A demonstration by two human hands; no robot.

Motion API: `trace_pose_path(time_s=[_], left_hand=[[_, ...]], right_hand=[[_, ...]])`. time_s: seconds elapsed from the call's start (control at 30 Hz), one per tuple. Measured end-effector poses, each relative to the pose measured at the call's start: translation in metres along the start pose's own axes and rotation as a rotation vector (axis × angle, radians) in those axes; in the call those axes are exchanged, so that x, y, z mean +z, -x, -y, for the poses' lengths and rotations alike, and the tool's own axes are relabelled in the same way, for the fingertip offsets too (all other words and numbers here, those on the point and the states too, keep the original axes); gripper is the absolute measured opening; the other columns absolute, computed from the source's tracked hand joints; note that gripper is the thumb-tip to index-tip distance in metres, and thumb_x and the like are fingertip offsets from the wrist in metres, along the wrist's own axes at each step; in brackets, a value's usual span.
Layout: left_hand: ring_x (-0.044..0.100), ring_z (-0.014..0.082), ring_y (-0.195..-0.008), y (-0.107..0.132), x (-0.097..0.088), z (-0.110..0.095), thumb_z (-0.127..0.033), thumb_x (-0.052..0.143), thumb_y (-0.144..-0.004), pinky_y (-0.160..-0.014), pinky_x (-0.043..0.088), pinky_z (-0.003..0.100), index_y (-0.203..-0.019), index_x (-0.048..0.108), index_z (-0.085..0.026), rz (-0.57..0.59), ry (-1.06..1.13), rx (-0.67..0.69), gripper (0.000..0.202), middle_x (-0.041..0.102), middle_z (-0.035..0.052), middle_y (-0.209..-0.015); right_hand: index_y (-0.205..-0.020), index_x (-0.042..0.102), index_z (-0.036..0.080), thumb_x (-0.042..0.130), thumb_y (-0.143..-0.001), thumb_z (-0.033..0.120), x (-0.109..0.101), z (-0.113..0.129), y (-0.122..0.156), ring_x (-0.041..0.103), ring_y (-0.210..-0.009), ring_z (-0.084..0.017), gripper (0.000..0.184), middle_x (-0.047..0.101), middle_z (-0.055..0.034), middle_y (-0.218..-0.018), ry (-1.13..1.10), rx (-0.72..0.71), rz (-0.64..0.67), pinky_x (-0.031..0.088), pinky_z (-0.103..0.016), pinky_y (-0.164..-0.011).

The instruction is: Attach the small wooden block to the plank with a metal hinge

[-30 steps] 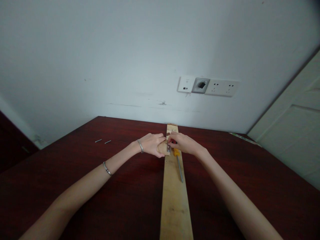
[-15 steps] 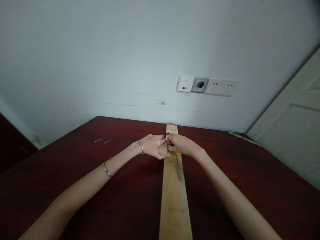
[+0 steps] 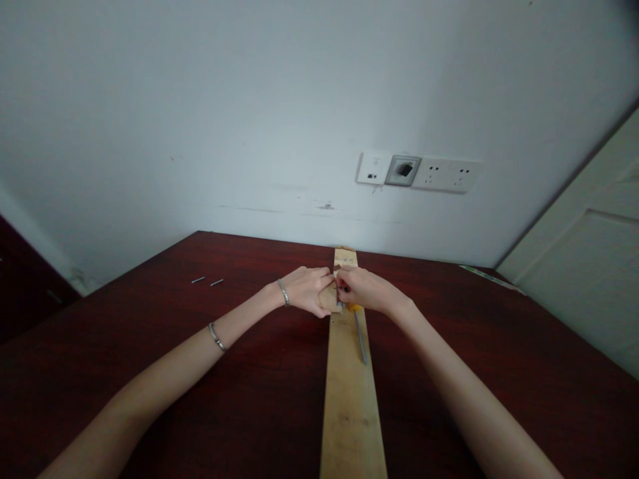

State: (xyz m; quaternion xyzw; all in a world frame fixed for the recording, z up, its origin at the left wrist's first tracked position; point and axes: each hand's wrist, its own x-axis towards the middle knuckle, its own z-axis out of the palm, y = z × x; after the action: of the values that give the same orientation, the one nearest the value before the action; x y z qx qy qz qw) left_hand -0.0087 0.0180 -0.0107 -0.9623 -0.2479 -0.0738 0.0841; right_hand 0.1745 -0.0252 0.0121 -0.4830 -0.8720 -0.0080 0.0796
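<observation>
A long wooden plank (image 3: 349,399) lies lengthwise on the dark red table. Around a small wooden block (image 3: 328,299) at the plank's left edge, the fingers of my left hand (image 3: 308,291) are closed. My right hand (image 3: 364,287) is pinched against the block's right side, over a small metal piece (image 3: 340,303). What sits between its fingertips is hidden. Just below that hand, a screwdriver (image 3: 360,336) with a yellow handle rests on the plank, its shaft pointing toward me and the handle partly covered.
Two screws or nails (image 3: 207,281) lie on the table (image 3: 239,412) to the left. Behind it rises a white wall (image 3: 249,120) with socket plates (image 3: 417,173). A flat strip (image 3: 492,279) lies at the back right, near a white door (image 3: 604,259).
The whole view has shifted slightly. My left hand stays on the block, and my right fingers have moved only a little at the same spot.
</observation>
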Motion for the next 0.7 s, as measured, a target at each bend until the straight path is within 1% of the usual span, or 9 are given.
trace_pose_path(time_s=[0.07,0.17,0.37,0.57,0.7], left_hand=[[0.061,0.0218,-0.086,-0.0001,0.002,0.0004,-0.056,0.063,-0.064,-0.063,0.051,0.028,-0.107,0.052,-0.016,-0.027,-0.005,0.022,0.06,0.059,0.0069,-0.099],[0.061,0.0218,-0.086,-0.0008,0.0028,-0.0009,-0.055,0.063,-0.064,-0.063,0.051,0.028,-0.105,0.052,-0.015,-0.044,-0.01,0.041,0.058,0.06,0.0076,-0.098],[0.061,0.0224,-0.088,-0.0017,0.0012,-0.0038,-0.054,0.063,-0.065,-0.064,0.052,0.029,-0.106,0.052,-0.014,-0.025,-0.012,0.033,0.059,0.059,0.0085,-0.1],[0.061,0.0226,-0.09,-0.0015,-0.0001,-0.004,-0.055,0.063,-0.065,-0.065,0.052,0.028,-0.111,0.05,-0.015,-0.024,-0.001,0.017,0.063,0.059,0.0092,-0.104],[0.061,0.0228,-0.09,-0.0013,-0.0022,-0.0059,-0.054,0.063,-0.066,-0.064,0.052,0.027,-0.111,0.05,-0.015,-0.02,-0.012,0.008,0.062,0.059,0.0094,-0.105]], right_hand=[[-0.075,0.055,0.015,0.054,-0.074,0.014,0.0,-0.0022,-0.0002,0.054,-0.069,-0.013,0.003,0.061,-0.0051,-0.082,-0.027,-0.01,0.004,0.035,-0.023,-0.06],[-0.076,0.056,0.015,0.054,-0.072,0.014,0.0004,-0.0033,-0.0008,0.055,-0.072,-0.014,0.005,0.062,-0.0059,-0.083,-0.039,-0.008,0.018,0.036,-0.023,-0.062],[-0.08,0.058,0.013,0.049,-0.073,0.014,0.0017,0.0015,-0.0017,0.059,-0.071,-0.017,0.012,0.064,-0.0095,-0.084,0.079,0.018,-0.001,0.037,-0.025,-0.059],[-0.087,0.06,0.011,0.046,-0.075,0.015,0.0031,0.004,-0.0023,0.062,-0.077,-0.02,0.019,0.065,-0.0119,-0.091,0.168,0.012,-0.028,0.041,-0.026,-0.064],[-0.089,0.06,0.01,0.045,-0.077,0.017,0.0041,0.0063,-0.0026,0.064,-0.076,-0.021,0.02,0.066,-0.0125,-0.088,0.197,0.027,-0.039,0.041,-0.027,-0.062]])
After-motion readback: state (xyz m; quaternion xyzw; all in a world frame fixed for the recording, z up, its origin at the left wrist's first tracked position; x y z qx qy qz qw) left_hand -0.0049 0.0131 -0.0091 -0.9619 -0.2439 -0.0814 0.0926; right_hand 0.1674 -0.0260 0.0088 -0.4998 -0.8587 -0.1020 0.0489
